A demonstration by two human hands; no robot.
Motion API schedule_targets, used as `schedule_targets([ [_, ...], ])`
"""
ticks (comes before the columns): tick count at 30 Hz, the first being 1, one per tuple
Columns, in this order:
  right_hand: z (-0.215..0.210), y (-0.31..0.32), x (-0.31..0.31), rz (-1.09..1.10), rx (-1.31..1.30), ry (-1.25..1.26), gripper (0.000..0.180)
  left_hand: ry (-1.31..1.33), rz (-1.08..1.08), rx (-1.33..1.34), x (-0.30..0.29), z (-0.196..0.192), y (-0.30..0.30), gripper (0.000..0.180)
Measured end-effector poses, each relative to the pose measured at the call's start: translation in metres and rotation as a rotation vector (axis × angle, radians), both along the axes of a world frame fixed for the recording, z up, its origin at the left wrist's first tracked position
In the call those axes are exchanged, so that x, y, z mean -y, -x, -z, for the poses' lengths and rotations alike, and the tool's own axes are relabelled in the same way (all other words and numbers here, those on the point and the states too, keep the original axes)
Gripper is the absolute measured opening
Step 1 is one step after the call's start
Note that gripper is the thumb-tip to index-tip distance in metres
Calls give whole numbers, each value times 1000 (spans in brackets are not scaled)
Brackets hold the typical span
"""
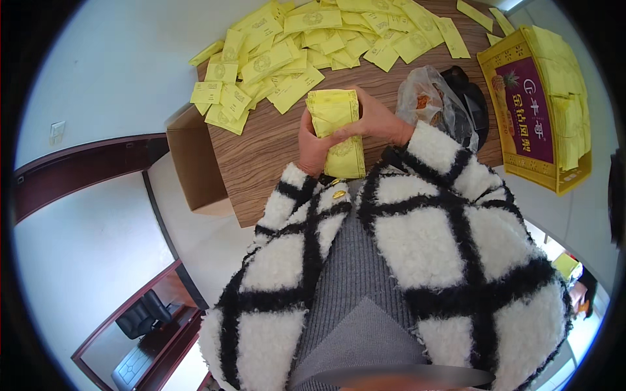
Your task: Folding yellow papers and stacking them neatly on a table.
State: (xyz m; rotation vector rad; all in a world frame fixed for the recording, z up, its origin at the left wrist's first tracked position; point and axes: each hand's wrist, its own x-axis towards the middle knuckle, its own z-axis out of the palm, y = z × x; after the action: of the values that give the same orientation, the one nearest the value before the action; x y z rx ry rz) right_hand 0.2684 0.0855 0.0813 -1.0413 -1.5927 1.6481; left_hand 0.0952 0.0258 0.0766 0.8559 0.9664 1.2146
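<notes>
- A stack of yellow packets (336, 130) was held upright above the near part of the wooden counter (261, 163), between both hands.
- The left hand (313, 146) was closed around the stack's left edge, with the thumb laid across its front face.
- The right hand (378, 120) was closed over the upper right edge.
- The stack was judged light, thin and flexible; its smooth packets were considered liable to slide against one another, so a hold on both long edges was judged best.
- The packets were seen as flat, rectangular and bright yellow, with faint printed emblems.
- More loose yellow packets (293, 52) lay scattered on the far part of the counter, well apart.
</notes>
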Motion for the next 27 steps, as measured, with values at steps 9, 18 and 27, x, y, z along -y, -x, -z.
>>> schedule_targets([
  [9, -18, 3, 7, -149, -149, 129, 80, 53, -87, 30, -2, 9, 7, 71],
  [18, -74, -9, -15, -322, 157, -41, 74, 151, -5, 204, -5, -4, 2, 66],
  [27, -8, -1, -1, -337, 92, 46, 75, 173, -13, 177, 2, 1, 11, 64],
])
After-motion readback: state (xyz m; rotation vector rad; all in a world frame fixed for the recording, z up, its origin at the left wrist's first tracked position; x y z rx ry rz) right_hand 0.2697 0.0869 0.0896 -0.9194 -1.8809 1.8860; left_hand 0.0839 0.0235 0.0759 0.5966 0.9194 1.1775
